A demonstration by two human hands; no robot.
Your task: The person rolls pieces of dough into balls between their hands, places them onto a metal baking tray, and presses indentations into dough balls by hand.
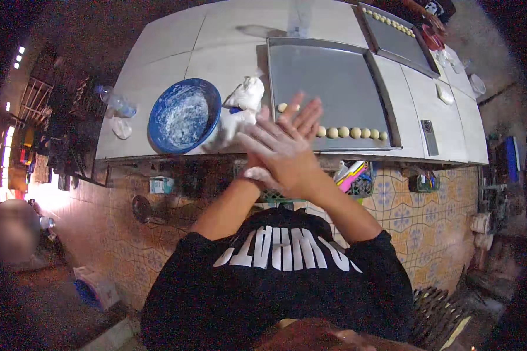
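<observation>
My right hand lies across my left hand, palm toward palm, in front of the table's near edge. The fingers of both are stretched out, and flour whitens the right ones. Whatever may be between the palms is hidden. Just beyond them is a grey metal tray. Along its near edge sits a row of pale dough balls, and another dough ball shows behind my fingers. To the left stands a blue bowl dusted with white flour. Between bowl and hands rests a white, floury bag or cloth.
A second tray with dough balls lies at the far right, near another person's hand. A phone is on the white tiled table. At the left edge lies a plastic bottle. Crates sit beneath the table.
</observation>
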